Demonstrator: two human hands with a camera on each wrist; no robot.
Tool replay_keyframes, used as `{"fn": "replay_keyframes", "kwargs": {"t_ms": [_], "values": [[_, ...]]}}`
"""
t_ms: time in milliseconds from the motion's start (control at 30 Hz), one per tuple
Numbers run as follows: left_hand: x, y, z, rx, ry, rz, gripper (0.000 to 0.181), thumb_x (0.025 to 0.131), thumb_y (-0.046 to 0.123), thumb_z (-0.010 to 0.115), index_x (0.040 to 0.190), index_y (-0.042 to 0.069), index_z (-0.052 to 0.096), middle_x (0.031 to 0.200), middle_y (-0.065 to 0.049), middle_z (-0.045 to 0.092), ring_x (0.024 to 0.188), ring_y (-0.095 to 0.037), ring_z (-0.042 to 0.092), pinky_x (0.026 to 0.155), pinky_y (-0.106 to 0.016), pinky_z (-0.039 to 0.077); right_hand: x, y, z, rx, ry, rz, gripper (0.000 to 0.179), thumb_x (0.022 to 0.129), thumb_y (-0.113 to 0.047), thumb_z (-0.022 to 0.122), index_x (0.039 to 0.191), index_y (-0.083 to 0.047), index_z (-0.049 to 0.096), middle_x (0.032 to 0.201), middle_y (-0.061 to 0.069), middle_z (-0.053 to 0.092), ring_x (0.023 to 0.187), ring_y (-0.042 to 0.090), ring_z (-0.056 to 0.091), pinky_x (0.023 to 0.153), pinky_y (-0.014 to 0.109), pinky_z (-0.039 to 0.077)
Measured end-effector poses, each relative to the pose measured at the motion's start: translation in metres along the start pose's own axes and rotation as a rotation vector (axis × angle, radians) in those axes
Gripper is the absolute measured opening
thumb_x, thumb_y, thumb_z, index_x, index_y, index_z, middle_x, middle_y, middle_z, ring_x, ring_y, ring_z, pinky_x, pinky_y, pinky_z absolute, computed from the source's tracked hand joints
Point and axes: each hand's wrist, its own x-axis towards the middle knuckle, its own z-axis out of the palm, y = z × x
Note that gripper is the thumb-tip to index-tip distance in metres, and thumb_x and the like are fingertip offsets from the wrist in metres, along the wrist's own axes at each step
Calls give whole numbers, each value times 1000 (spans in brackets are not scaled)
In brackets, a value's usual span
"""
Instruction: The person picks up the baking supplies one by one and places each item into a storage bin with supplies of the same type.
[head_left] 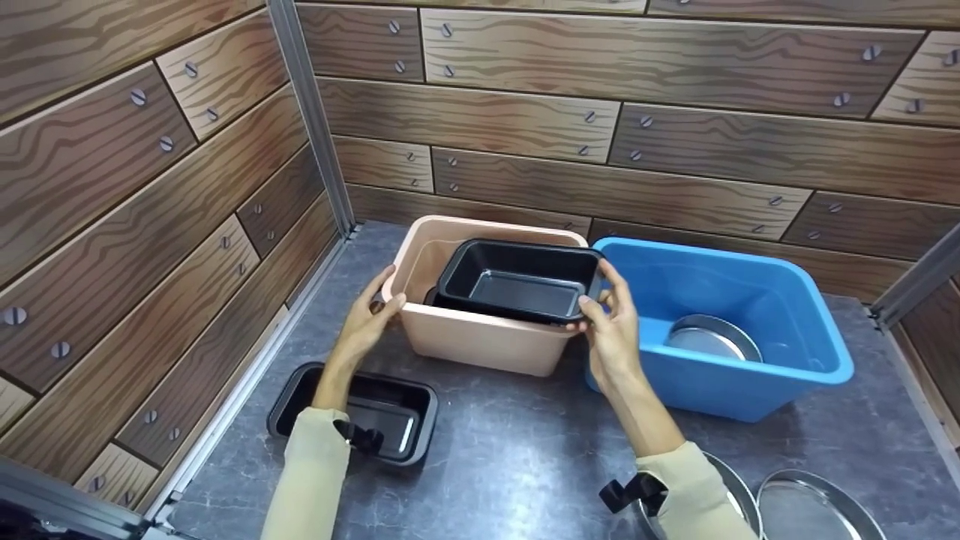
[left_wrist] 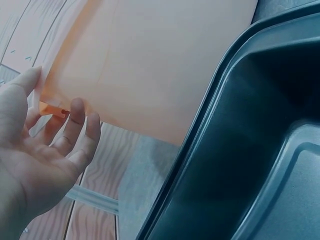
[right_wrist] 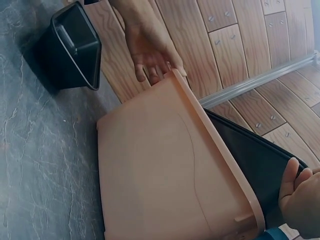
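A black loaf pan (head_left: 525, 281) lies tilted in the mouth of a peach plastic bin (head_left: 480, 341), partly above its rim. My right hand (head_left: 615, 330) grips the pan's right end, thumb on the near side and fingers behind. In the right wrist view, that hand (right_wrist: 302, 197) holds the pan's corner beyond the bin's rim. My left hand (head_left: 364, 322) holds the bin's left front corner. The left wrist view shows the thumb and curled fingers of the left hand (left_wrist: 50, 135) about that rim. Another dark edge shows under the pan, mostly hidden.
A second black loaf pan (head_left: 386, 416) sits on the dark table, partly behind my left forearm. To the right, a blue bin (head_left: 720, 375) holds a round metal pan (head_left: 712, 337). More round pans (head_left: 817, 506) lie at the front right. Wood-patterned walls (head_left: 525, 120) enclose the table.
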Motion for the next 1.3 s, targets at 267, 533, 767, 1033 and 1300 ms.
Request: {"fn": "replay_keyframes", "kwargs": {"t_ms": [267,533,767,1033,1300], "values": [[-4,-5,-1,-18,15,1,63,102,16,68,160,17,43,142,-22,54,92,-27,60,75,-26,52,3,6,2,-20,-7,1,65,101,12,50,160,-12,38,95,3,36,60,11,54,55,22,55],[-1,-4,-5,6,21,10,63,103,20,68,160,17,42,150,-20,50,98,-24,60,75,-25,52,7,13,9,-118,-21,-2,65,100,11,52,160,-10,38,93,2,35,56,10,50,57,24,58],[0,-4,-1,2,-5,17,64,103,18,67,161,17,41,157,-19,45,120,-26,55,85,-26,52,6,18,8,-148,20,30,64,99,12,52,159,-7,39,90,2,34,56,8,48,56,24,57],[2,-3,0,-1,2,23,63,102,20,68,160,20,43,154,-16,47,105,-21,60,80,-25,54,6,12,9,-173,12,54,65,100,10,53,160,-9,38,90,3,36,57,8,49,58,25,59],[0,-3,1,-3,-4,20,63,103,17,67,160,18,42,152,-20,48,114,-24,57,84,-28,53,7,12,8,-219,-11,89,67,99,8,55,160,-10,37,90,4,36,57,9,54,60,28,61]]}}
